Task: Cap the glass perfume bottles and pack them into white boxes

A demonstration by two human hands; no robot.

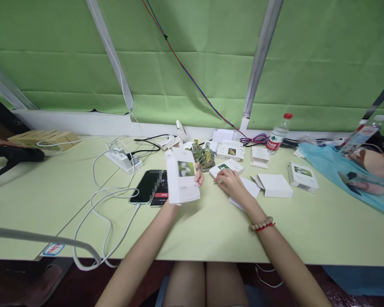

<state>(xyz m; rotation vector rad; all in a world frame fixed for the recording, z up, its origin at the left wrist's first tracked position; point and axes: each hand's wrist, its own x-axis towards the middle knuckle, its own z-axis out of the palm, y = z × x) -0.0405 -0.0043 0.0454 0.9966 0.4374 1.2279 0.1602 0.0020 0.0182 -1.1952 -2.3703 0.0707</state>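
Observation:
My left hand point(199, 175) grips a white box with a flower picture point(183, 181), held upright above the table; most of that hand is hidden behind it. My right hand point(228, 180) rests with bent fingers at the front edge of a white box with a green picture point(233, 165); whether anything is between the fingertips is too small to tell. Beneath my right wrist lies a white paper piece point(251, 188). Small glass bottles point(208, 158) stand between the hands, further back. An unfolded white carton point(277, 186) and another flower box point(303, 176) lie to the right.
Two phones point(147, 187) and a power strip point(123, 161) with looping white cables are on the left of the table point(211, 238). Several white boxes, a red-capped water bottle point(277, 135) and cables line the back. Blue cloth point(326, 166) covers the right side.

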